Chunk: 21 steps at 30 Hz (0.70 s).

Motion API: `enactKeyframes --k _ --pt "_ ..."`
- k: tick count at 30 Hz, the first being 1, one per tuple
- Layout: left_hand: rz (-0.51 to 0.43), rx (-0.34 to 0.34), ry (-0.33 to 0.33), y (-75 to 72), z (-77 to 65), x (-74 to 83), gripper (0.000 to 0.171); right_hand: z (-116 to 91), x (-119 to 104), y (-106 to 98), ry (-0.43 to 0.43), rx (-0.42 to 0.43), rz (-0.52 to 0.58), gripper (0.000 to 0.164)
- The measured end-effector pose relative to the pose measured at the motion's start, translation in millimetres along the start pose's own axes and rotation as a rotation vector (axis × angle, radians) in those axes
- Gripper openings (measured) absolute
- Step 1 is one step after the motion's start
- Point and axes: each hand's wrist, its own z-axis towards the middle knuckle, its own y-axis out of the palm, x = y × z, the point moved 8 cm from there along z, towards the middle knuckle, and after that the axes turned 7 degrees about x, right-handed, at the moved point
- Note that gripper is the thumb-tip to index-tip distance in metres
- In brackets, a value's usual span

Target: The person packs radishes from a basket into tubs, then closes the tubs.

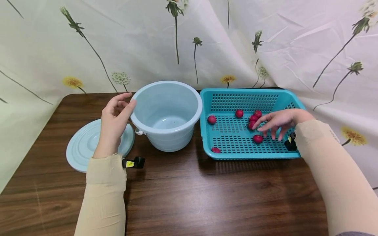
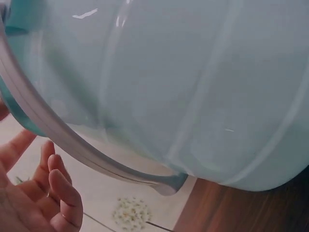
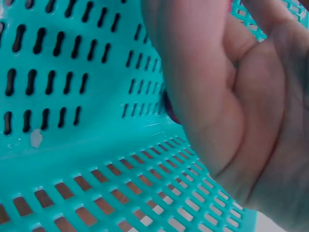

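A pale blue bucket (image 1: 168, 137) stands upright in the middle, with a light handle (image 2: 91, 157) curving along its side in the left wrist view. At its left rim my left hand (image 1: 113, 116) rests thumb and forefinger against the outer edge, other fingers loosely bent. Inside a turquoise slotted basket (image 1: 206, 141) lie several small, round, red things that look like radishes (image 1: 239, 113). Over them reaches my right hand (image 1: 279, 121), fingers spread and lightly bent, fingertips right at the clustered radishes (image 1: 252, 125). In the right wrist view that hand hides most of them.
A round pale blue lid (image 1: 79, 147) lies on the brown wooden table (image 1: 189, 196), partly under my left forearm. The basket stands just right of the bucket. Behind everything hangs a white cloth (image 1: 141, 42) printed with dandelions.
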Motion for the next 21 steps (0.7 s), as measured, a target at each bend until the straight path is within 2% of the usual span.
enactKeyframes --k 6,9,16,21 --pt "0.067 -0.116 0.022 8.9 -2.2 0.6 0.047 1.5 7.1 7.9 0.054 -0.075 0.039 0.061" --pt "0.08 -0.129 0.031 9.2 -2.7 0.0 0.047 2.4 8.9 11.8 0.069 -0.108 0.028 0.058" --pt "0.045 -0.168 0.002 11.6 -1.2 -4.6 0.047 3.2 10.6 18.2 0.07 -0.187 0.002 0.057" --pt "0.037 -0.183 -0.014 12.6 -0.2 -6.7 0.048 5.9 9.7 22.8 0.089 -0.214 0.012 0.054"
